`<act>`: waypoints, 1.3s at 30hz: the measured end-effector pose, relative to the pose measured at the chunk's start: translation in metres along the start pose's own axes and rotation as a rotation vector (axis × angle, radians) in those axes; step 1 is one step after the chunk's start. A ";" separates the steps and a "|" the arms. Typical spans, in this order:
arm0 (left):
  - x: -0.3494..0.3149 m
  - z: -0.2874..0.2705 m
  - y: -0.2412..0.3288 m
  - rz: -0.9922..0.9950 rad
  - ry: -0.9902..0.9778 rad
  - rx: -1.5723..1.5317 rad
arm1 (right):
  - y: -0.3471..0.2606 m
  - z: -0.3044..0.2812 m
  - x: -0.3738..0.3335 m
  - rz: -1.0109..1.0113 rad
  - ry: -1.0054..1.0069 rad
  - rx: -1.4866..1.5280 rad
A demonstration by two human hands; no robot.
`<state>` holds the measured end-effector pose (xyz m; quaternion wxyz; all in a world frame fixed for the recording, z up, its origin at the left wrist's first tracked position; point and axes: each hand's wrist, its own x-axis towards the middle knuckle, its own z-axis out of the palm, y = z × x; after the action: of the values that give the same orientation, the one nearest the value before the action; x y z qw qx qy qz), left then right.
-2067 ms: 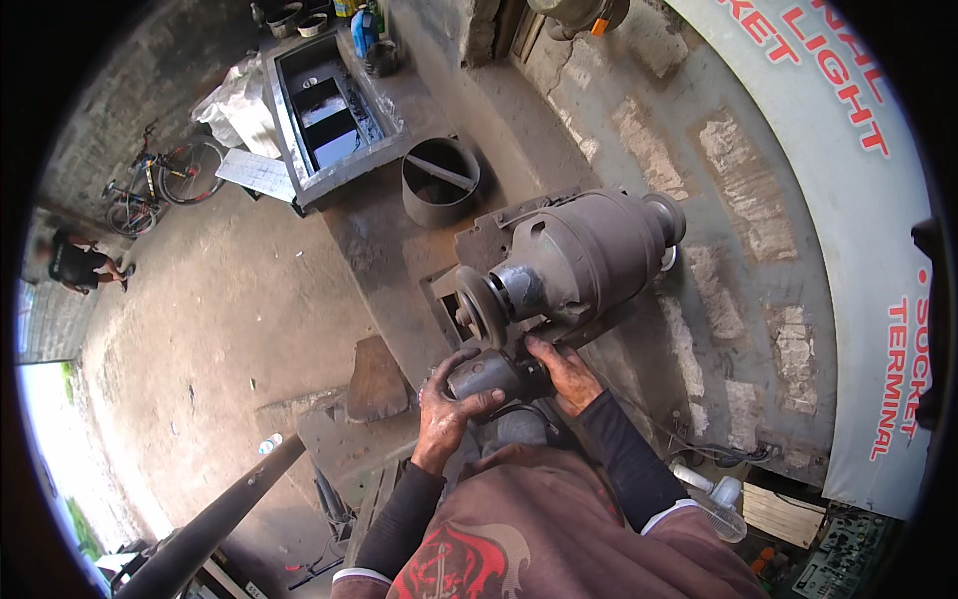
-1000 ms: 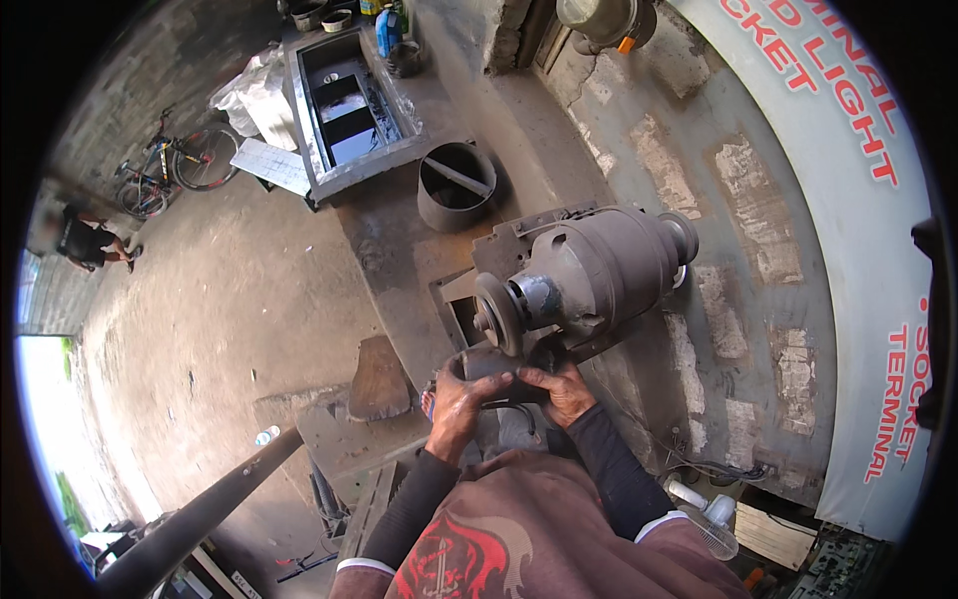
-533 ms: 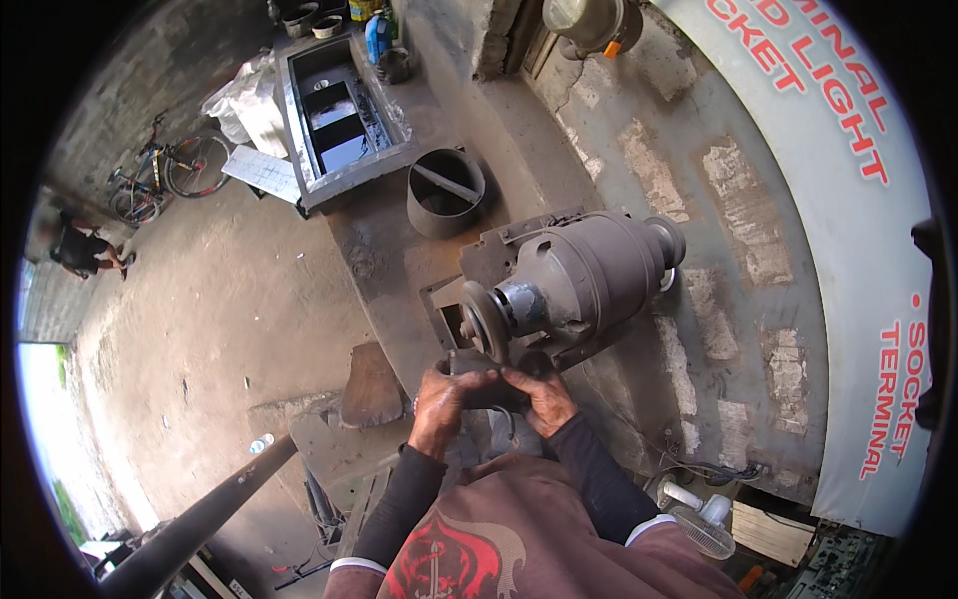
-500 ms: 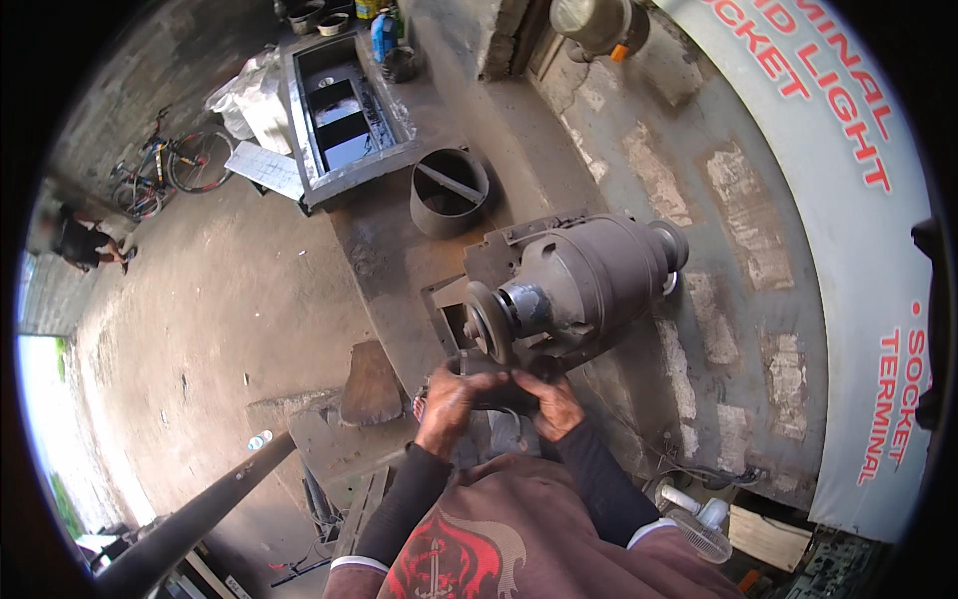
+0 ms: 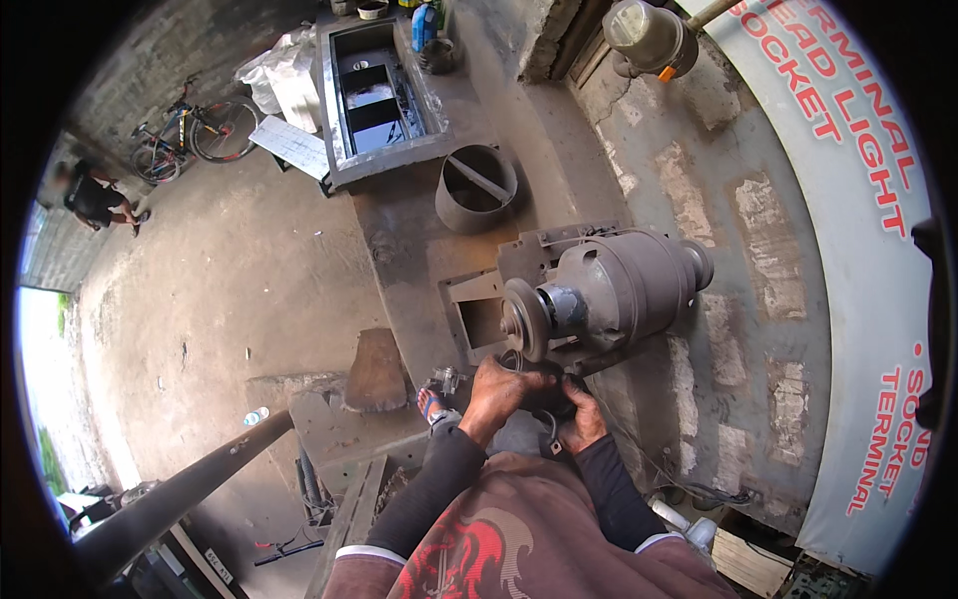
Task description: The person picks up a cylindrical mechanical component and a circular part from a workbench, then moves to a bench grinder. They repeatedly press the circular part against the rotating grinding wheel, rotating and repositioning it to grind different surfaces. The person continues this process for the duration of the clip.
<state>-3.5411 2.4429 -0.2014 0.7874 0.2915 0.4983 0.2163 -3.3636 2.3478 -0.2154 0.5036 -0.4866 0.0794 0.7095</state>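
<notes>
My left hand (image 5: 493, 393) and my right hand (image 5: 583, 413) are both closed on a dark curved metal part (image 5: 542, 391), one at each side of it. Its far edge lies close to the near side of a bench grinder's wheel (image 5: 527, 319); I cannot tell whether they touch. A narrow tab shows on the part's near side, by my right hand. The wheel sits on the left end of the dusty grinder motor (image 5: 631, 287), with another wheel (image 5: 698, 265) at the far end. My fingertips are partly hidden behind the part.
Beyond the grinder stand a round metal container (image 5: 451, 212) and a framed basin (image 5: 339, 171) holding dark liquid. A brown slab (image 5: 377, 371) lies left of my hands. A thick pipe (image 5: 190, 489) crosses at lower left. Farther off are a bicycle (image 5: 190, 138) and another person (image 5: 97, 198).
My view has shifted, so the grinder sits farther right and lower in it. Both hands, still gripping the dark part, have turned it, and my left hand now reaches farther over it.
</notes>
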 end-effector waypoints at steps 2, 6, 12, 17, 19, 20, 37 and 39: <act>0.005 0.001 -0.004 -0.043 -0.012 -0.010 | 0.000 -0.003 -0.001 -0.040 -0.028 -0.021; 0.000 0.004 -0.008 0.057 0.108 0.114 | 0.006 -0.006 -0.004 -0.094 -0.054 -0.071; -0.013 0.005 -0.003 0.113 0.125 0.266 | 0.015 -0.024 -0.006 -0.112 -0.190 -0.016; -0.016 0.005 -0.012 0.127 0.096 0.290 | 0.020 -0.044 0.001 -0.083 -0.143 0.112; -0.019 0.008 -0.020 0.222 0.149 0.155 | 0.022 -0.049 0.003 -0.112 -0.163 0.121; -0.020 0.009 -0.024 0.249 0.192 0.109 | 0.024 -0.050 0.003 -0.132 -0.179 0.120; -0.028 0.003 -0.012 0.204 0.064 0.116 | 0.015 -0.029 -0.011 -0.126 -0.200 0.097; -0.027 0.005 -0.013 0.228 0.042 0.119 | 0.009 -0.025 -0.015 -0.128 -0.181 0.096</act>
<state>-3.5468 2.4149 -0.1911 0.7283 0.3878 0.4905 0.2805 -3.3552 2.3191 -0.2203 0.5755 -0.3998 0.0363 0.7125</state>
